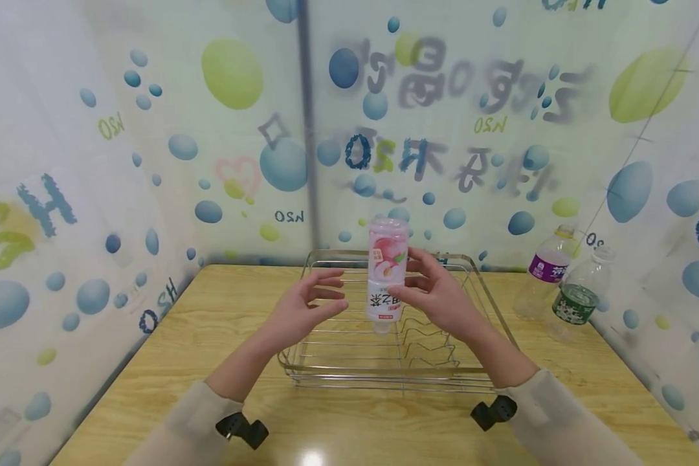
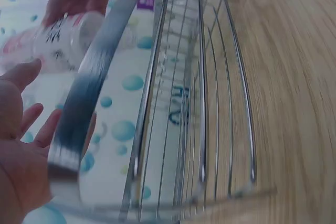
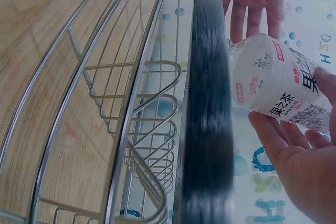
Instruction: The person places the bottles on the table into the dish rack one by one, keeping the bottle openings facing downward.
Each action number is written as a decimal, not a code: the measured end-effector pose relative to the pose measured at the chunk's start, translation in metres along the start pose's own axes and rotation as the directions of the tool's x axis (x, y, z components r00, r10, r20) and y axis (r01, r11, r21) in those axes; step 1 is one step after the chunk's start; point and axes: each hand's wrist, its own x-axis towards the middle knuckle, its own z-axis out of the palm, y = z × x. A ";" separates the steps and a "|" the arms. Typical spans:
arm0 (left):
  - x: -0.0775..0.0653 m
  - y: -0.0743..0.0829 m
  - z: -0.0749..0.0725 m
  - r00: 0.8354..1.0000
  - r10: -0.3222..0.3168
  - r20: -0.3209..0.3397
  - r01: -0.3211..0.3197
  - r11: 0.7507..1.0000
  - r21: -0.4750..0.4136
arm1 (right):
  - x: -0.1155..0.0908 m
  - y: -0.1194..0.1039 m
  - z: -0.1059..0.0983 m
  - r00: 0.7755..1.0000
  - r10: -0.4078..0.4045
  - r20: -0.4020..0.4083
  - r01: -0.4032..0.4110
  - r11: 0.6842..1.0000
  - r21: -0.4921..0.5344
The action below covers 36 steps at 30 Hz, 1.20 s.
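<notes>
A clear plastic drink bottle (image 1: 387, 272) with a pink peach label is upside down, its neck pointing down, above the wire dish rack (image 1: 349, 370). My right hand (image 1: 443, 294) grips it from the right side, thumb in front and fingers behind, as the right wrist view also shows on the bottle (image 3: 281, 77). My left hand (image 1: 305, 310) is to the left of the bottle, fingers spread and apart from it, over the rack's left part. In the left wrist view the left hand (image 2: 23, 169) is partly cut off by the frame edge.
Two more plastic bottles stand at the table's right rear: one with a purple label (image 1: 547, 268), one with a green label (image 1: 575, 304). Wavy wire dividers (image 3: 157, 124) rise inside the rack. Printed curtains (image 1: 244, 162) enclose the wooden table (image 1: 175, 336) at the back and sides.
</notes>
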 end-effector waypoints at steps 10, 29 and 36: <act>-0.033 -0.036 -0.047 0.976 0.020 -0.218 0.025 0.979 0.202 | 0.001 0.004 -0.005 1.000 0.000 0.001 0.000 1.000 -0.024; -0.051 -0.079 -0.037 0.998 -0.065 0.004 0.065 0.991 -0.115 | 0.008 -0.006 -0.001 1.000 -0.012 0.005 0.012 1.000 -0.026; -0.050 -0.081 -0.037 0.998 -0.054 0.025 0.057 0.987 -0.151 | 0.024 -0.022 -0.002 1.000 -0.029 -0.004 0.029 1.000 -0.009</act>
